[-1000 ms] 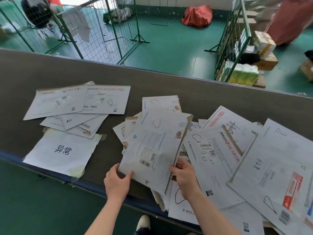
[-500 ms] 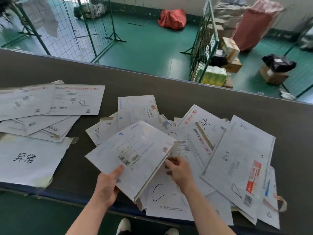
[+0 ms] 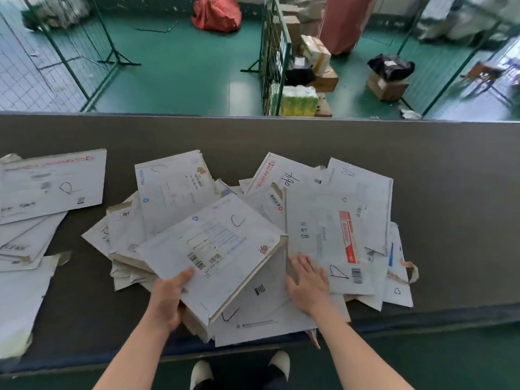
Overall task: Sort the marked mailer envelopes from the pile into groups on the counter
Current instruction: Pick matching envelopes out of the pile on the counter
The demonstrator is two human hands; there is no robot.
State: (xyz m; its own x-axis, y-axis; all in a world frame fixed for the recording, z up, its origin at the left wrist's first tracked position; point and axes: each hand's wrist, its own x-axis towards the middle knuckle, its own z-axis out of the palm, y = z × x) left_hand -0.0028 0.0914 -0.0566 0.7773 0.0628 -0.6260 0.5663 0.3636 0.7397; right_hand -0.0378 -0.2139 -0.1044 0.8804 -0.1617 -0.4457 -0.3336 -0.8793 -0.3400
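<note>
Mailer envelopes lie in a loose pile (image 3: 295, 220) in the middle of the grey bench (image 3: 422, 142), many overlapping at different angles. The left hand (image 3: 166, 301) grips the near corner of one envelope (image 3: 213, 249), thumb on top beside its barcode, and holds it tilted above the heap. This one carries a hand-drawn curved mark, like a letter C or U, near its far edge. The right hand (image 3: 308, 282) lies flat with straight fingers on the pile, at the near edge of an envelope with a red label (image 3: 332, 235); it holds nothing.

I judge that the step in hand is picking one marked envelope and deciding its group. The next move, I think, calls for reading the mark and carrying the envelope to the matching group. At the left of the bench a sorted group (image 3: 53, 184) is already laid out; its top envelope shows a drawn mark, maybe a D. The held envelope's mark looks different, so it may need another place.

As for the writing: one envelope at the far side of the pile has handwritten figures (image 3: 291, 178), perhaps "4pp", but I cannot be sure. The red-label envelope has a triangular mark and a barcode near its front edge, and some handwritten characters too small to read. Printed text on the others is blurred.
</note>
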